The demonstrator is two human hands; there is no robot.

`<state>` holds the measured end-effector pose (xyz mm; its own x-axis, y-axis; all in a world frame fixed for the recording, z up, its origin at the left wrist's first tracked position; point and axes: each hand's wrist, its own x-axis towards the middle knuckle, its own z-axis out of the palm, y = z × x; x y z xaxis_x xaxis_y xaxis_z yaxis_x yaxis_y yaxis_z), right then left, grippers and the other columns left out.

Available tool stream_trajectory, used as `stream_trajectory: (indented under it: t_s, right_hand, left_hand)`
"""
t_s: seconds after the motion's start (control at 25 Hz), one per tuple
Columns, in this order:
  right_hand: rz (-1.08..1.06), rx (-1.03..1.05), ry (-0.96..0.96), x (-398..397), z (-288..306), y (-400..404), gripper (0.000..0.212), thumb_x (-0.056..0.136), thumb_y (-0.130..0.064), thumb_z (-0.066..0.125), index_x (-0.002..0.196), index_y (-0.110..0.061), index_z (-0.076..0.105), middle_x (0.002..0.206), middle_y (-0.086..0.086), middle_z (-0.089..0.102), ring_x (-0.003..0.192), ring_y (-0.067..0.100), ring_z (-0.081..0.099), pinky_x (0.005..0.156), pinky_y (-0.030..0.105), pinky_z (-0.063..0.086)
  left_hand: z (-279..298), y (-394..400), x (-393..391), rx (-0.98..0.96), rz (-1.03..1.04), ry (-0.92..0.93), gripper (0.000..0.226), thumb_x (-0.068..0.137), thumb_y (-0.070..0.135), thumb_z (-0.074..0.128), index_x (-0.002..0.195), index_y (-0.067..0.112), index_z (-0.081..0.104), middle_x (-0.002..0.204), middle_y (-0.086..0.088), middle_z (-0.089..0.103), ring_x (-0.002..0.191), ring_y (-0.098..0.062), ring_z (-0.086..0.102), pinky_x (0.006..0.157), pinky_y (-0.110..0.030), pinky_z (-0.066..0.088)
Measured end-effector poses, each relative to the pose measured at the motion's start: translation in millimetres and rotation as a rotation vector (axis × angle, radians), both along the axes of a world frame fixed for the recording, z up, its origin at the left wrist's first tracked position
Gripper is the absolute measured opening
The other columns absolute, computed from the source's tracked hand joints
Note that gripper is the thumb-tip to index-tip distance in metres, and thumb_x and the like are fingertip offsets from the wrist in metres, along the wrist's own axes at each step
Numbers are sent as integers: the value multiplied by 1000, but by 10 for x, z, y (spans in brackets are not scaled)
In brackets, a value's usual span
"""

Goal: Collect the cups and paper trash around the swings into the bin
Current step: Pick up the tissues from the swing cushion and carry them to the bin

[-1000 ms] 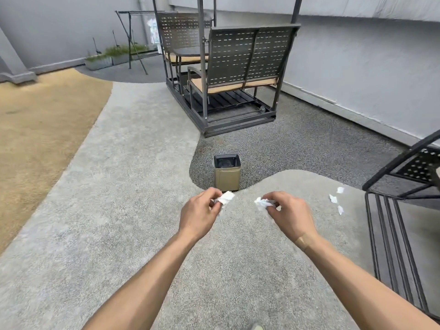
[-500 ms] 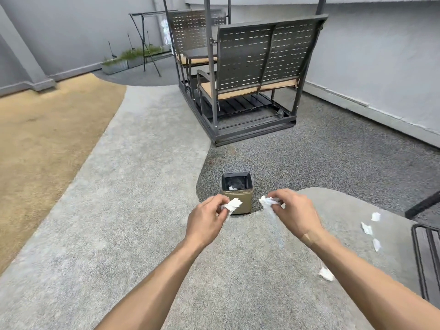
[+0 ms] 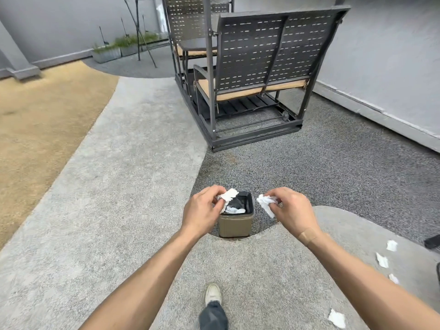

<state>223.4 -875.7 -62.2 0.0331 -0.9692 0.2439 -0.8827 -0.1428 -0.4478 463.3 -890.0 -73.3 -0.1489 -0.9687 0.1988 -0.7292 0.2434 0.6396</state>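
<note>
Bin [image 3: 235, 225] upright (mouth skyward), left hand [image 3: 202, 214] fingers pinching paper [image 3: 228, 196], right hand [image 3: 291, 211] likewise.

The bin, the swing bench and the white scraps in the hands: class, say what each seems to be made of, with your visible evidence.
Bin: probably matte tan plastic or coated metal; smooth flat walls, black liner inside.
Swing bench: dark painted metal, judging by its thin perforated back panels and tube frame.
Scraps in the left hand and right hand: white tissue or paper, softly crumpled, with ragged edges.
</note>
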Motion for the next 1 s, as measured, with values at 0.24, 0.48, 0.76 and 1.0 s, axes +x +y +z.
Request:
stream_trajectory:
  t_s: [0.24, 0.48, 0.76, 1.0]
  right_hand:
    - [-55, 61, 2, 66, -48, -1333, 22, 83, -14, 69, 102, -25, 69, 103, -6, 69, 82, 10, 62, 79, 33, 55]
    - [-82, 153, -28, 17, -315, -2182, 24, 84, -14, 67, 106, -26, 68, 107, -5, 69, 90, 12, 64, 85, 36, 54]
    - [-49, 226, -76, -295, -669, -3168, 22, 85, -15, 68, 105, -23, 68, 106, -4, 69, 86, 8, 62, 83, 35, 56]
    - [27, 328, -102, -599, -862, -3932, 24, 85, -17, 68, 108, -25, 67, 107, -5, 68, 87, 7, 62, 86, 31, 53]
  left_hand:
    - [-56, -1431, 53, 64, -60, -24, 17, 93, 28, 60, 108, 37, 61, 107, 15, 66, 78, -10, 65, 75, -33, 56]
    - [-137, -2418, -96, 149, -101, -53, 19, 94, 26, 59, 111, 33, 63, 113, 12, 65, 79, -15, 67, 64, -31, 54]
    - [-379, -3316, -500, 262, -50, -45, 20, 94, 23, 60, 113, 29, 63, 111, 14, 61, 83, -13, 66, 59, -9, 33]
    - [-625, -3913, -830, 321, 18, -123, 24, 94, 29, 58, 118, 31, 61, 117, 9, 64, 76, -9, 65, 69, -26, 54]
